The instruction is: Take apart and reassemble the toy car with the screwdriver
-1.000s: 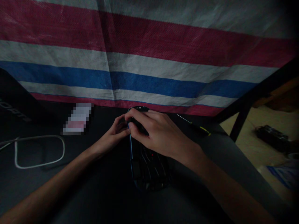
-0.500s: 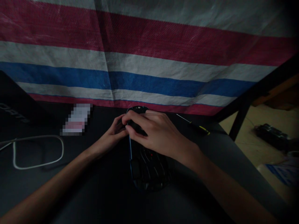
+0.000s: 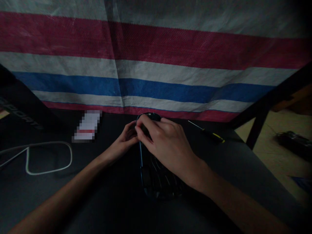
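A dark device with a blue edge and ribbed black inner parts (image 3: 156, 177), shaped like an opened computer mouse, lies on the dark table (image 3: 109, 208). My left hand (image 3: 124, 139) curls against its far left side, fingers closed on it. My right hand (image 3: 165, 143) lies over its far end, with thumb and fingers pinched together at the left rim. What the fingertips pinch is hidden in the dim light.
A screwdriver with a yellow-marked handle (image 3: 209, 134) lies to the right. A white cable loop (image 3: 48, 157) and a small blurred card (image 3: 87, 126) lie to the left. A striped red, white and blue tarp (image 3: 156, 65) hangs behind. A black frame leg (image 3: 255, 126) stands at the table's right end.
Both hands stay at the device's far end; the right fingers have drawn in a little toward the left rim. The view has shifted slightly to the left.
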Tool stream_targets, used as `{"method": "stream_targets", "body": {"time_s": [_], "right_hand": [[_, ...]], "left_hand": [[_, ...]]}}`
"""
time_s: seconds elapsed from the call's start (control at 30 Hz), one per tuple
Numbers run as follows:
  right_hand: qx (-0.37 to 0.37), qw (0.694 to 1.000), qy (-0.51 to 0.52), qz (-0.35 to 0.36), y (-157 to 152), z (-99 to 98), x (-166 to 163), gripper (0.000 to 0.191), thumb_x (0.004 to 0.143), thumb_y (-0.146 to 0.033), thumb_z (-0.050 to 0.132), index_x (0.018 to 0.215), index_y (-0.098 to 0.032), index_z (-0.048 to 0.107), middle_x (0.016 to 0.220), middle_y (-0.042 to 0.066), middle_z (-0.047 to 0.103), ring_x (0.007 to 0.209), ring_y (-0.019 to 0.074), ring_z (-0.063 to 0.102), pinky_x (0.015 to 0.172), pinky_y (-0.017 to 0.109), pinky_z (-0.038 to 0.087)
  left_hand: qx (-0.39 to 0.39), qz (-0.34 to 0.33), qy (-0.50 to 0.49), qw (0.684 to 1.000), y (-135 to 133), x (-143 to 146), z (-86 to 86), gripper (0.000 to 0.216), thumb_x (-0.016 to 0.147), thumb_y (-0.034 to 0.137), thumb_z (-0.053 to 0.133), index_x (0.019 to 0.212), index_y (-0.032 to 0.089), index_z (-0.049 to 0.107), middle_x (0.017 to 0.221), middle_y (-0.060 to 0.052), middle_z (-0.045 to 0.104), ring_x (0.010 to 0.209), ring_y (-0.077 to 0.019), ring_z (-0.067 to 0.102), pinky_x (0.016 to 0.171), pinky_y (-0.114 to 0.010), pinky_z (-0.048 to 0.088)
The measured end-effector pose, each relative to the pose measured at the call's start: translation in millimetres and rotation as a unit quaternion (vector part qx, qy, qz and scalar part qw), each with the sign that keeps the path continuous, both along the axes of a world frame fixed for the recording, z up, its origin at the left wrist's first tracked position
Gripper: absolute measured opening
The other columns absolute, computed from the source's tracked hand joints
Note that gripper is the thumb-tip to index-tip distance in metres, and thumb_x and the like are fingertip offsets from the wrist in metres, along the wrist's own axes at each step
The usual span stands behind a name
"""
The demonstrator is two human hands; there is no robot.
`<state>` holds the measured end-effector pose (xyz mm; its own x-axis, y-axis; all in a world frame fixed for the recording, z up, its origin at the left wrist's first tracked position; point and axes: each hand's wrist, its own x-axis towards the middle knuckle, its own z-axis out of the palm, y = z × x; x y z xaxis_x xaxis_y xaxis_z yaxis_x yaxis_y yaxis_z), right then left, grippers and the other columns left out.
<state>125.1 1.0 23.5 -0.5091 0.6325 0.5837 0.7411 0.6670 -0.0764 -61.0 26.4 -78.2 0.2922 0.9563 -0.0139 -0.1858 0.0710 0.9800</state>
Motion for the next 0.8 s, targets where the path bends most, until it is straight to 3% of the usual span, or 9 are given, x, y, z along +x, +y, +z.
{"method": "stream_targets", "body": {"time_s": [0.1, 0.23, 0.33, 0.4, 0.53, 0.63, 0.73, 0.8], "right_hand": [[0.025, 0.99, 0.017, -0.136, 2, -6.5, -6, 0.03, 0.107, -0.04, 0.049, 0.094, -0.021, 0.068, 0.059, 0.004, 0.066, 0.055, 0.0187, 0.061, 0.057, 0.031, 0.033], [-0.004, 0.982, 0.012, -0.189, 15, -5.2, -10, 0.037, 0.105, -0.046, 0.049, 0.089, -0.021, 0.072, 0.064, 0.007, 0.07, 0.058, 0.0202, 0.064, 0.056, 0.03, 0.033], [-0.073, 0.978, 0.062, -0.184, 33, -5.0, -6, 0.051, 0.102, -0.058, 0.051, 0.077, -0.019, 0.071, 0.069, 0.01, 0.071, 0.064, 0.0212, 0.065, 0.059, 0.03, 0.037], [-0.144, 0.97, 0.144, -0.137, 46, -7.0, 4, 0.053, 0.101, -0.059, 0.052, 0.071, -0.019, 0.067, 0.069, 0.008, 0.07, 0.067, 0.0203, 0.064, 0.064, 0.03, 0.039], [-0.157, 0.965, 0.185, -0.101, 62, -12.9, 45, 0.055, 0.11, -0.052, 0.029, 0.083, -0.02, 0.064, 0.078, 0.003, 0.07, 0.075, 0.0162, 0.065, 0.072, 0.026, 0.044], [-0.177, 0.956, 0.199, -0.126, 59, -23.0, 84, 0.066, 0.111, -0.048, 0.012, 0.068, -0.021, 0.054, 0.064, 0.002, 0.06, 0.067, 0.0171, 0.061, 0.07, 0.028, 0.043], [-0.227, 0.951, 0.169, -0.122, 46, -44.3, 109, 0.065, 0.11, -0.048, 0.029, 0.052, -0.022, 0.045, 0.049, -0.002, 0.045, 0.053, 0.0156, 0.053, 0.061, 0.029, 0.038], [-0.255, 0.948, 0.15, -0.116, 38, -62.3, 112, 0.061, 0.106, -0.045, 0.042, 0.05, -0.022, 0.046, 0.048, -0.002, 0.046, 0.051, 0.0153, 0.053, 0.06, 0.028, 0.036]], "left_hand": [[-0.022, -0.007, 0.005, 1.0, 0, 0, 2.2, 0.078, 0.091, 0.032, 0.076, 0.158, 0.028, 0.036, 0.147, -0.012, 0.061, 0.142, -0.0324, 0.053, 0.122, -0.053, 0.037], [-0.014, -0.022, 0.007, 1.0, 1, -1, 5.0, 0.078, 0.093, 0.033, 0.074, 0.16, 0.029, 0.035, 0.157, -0.013, 0.053, 0.144, -0.0315, 0.051, 0.124, -0.053, 0.035], [-0.023, -0.01, 0.012, 1.0, 0, -3, 5.2, 0.079, 0.093, 0.037, 0.075, 0.16, 0.033, 0.035, 0.16, -0.012, 0.051, 0.145, -0.0325, 0.052, 0.121, -0.05, 0.04], [-0.019, -0.015, 0.007, 1.0, 0, -4, 4.7, 0.077, 0.093, 0.04, 0.075, 0.16, 0.032, 0.038, 0.161, -0.013, 0.05, 0.145, -0.0347, 0.053, 0.118, -0.05, 0.043], [-0.022, -0.011, 0.005, 1.0, 4, -3, 4.1, 0.082, 0.09, 0.042, 0.078, 0.161, 0.029, 0.038, 0.164, -0.015, 0.047, 0.147, -0.0351, 0.05, 0.119, -0.048, 0.043], [-0.014, 0.008, 0.001, 1.0, 8, 1, 3.6, 0.081, 0.09, 0.044, 0.076, 0.161, 0.028, 0.04, 0.167, -0.014, 0.044, 0.151, -0.0335, 0.045, 0.123, -0.046, 0.038], [-0.001, 0.014, 0.012, 1.0, 12, 6, 2.2, 0.08, 0.092, 0.047, 0.071, 0.162, 0.028, 0.038, 0.168, -0.012, 0.041, 0.154, -0.0322, 0.041, 0.124, -0.044, 0.036], [0.004, 0.012, 0.031, 0.999, 15, 8, 0.8, 0.081, 0.093, 0.047, 0.069, 0.163, 0.025, 0.035, 0.167, -0.014, 0.043, 0.151, -0.0325, 0.045, 0.122, -0.044, 0.038]]}}
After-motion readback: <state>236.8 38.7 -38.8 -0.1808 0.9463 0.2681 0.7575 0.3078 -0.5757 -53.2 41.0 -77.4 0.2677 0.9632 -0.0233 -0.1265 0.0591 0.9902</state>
